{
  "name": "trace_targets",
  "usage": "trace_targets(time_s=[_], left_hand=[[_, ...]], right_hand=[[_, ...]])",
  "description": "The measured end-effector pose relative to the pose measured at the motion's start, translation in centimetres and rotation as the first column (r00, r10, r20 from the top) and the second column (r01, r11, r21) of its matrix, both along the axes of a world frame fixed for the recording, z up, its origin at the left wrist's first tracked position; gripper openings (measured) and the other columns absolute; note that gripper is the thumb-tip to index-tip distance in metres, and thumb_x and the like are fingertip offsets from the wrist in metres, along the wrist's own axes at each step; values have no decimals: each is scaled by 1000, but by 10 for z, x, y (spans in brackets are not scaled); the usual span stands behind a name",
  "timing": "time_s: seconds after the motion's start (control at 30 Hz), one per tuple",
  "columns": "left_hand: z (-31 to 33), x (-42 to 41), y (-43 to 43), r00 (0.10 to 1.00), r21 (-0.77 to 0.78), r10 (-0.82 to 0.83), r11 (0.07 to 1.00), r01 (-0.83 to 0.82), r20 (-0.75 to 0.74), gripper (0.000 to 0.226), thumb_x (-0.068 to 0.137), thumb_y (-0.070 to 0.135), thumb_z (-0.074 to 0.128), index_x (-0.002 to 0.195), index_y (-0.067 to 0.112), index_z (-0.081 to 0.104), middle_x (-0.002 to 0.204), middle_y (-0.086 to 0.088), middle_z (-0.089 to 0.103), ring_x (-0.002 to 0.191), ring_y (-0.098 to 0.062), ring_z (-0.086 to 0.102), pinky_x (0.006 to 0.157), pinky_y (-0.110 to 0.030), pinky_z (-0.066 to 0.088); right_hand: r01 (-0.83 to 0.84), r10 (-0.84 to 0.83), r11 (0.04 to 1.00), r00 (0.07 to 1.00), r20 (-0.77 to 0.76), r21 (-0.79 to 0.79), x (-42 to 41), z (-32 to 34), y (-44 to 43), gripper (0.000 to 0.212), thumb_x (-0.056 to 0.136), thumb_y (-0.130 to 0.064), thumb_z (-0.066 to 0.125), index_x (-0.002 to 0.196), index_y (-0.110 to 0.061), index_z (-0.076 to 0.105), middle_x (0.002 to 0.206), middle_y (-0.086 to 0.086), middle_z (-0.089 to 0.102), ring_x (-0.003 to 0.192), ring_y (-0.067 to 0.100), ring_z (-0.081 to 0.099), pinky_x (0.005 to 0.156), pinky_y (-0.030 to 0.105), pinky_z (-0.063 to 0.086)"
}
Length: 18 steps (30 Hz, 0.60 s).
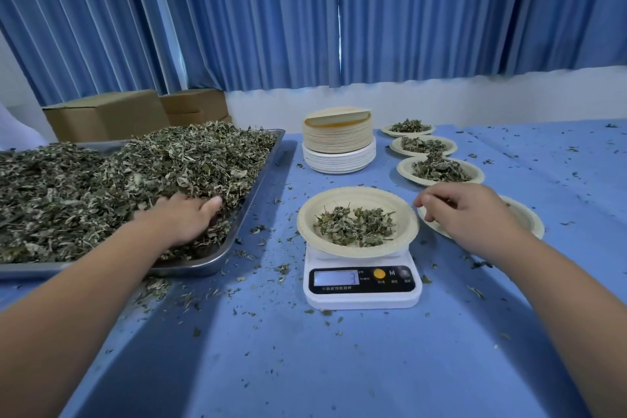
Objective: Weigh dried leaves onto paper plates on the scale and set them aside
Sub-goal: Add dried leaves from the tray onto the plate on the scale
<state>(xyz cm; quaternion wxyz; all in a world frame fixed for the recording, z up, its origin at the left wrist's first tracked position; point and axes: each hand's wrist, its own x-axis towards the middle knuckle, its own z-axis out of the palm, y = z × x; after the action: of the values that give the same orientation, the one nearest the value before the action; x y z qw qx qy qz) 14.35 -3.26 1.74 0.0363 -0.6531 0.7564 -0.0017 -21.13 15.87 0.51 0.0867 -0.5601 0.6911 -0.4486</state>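
L hand [183, 219] dug into dried leaves [169, 163], fingers hidden; R hand [470, 214] fingers [428, 201] loose, beside plate [356, 195].

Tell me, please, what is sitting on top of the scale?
A paper plate holding a small heap of dried leaves rests on the scale. The plate covers the weighing platform, so that cannot be seen.

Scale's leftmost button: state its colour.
The leftmost button is yellow, set in the black panel of the white scale; head view shows it.
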Motion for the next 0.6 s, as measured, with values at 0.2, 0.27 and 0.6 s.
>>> trace_targets(time_s=[0.2, 0.27, 0.6], left_hand=[[2, 3, 15, 978, 97, -138, 983, 154, -157, 74, 95, 64, 19, 148, 15, 37, 153, -8, 37, 138, -26, 37, 112, -38, 27], [7, 5, 20, 967, 6, -171, 985, 175, -190, 60, 98, 59, 28, 137, 20, 51, 132, -8, 58, 113, -22, 57, 94, -32, 42], [9, 4, 39, 981, -7, -183, 983, 183, -67, 39, 93, 45, 57, 128, 28, 58, 115, 2, 62, 91, -14, 59, 80, -27, 48]], right_hand=[[6, -6, 1000, 1000, -6, 2, 1, 1, 1, 28, 96, -19, 53, 77, -32, 69, 66, -8, 65, 34, 6, 37, 34, 13, 29], [4, -4, 1000, 1000, -3, 4, 1, 1, 1, 28, 95, -18, 54, 76, -32, 69, 64, -10, 65, 34, 6, 37, 34, 13, 29], [24, -24, 999, 1000, -19, 26, 0, 0, 1, 27, 95, -20, 53, 78, -32, 70, 68, -11, 66, 35, 6, 37, 34, 13, 31]])
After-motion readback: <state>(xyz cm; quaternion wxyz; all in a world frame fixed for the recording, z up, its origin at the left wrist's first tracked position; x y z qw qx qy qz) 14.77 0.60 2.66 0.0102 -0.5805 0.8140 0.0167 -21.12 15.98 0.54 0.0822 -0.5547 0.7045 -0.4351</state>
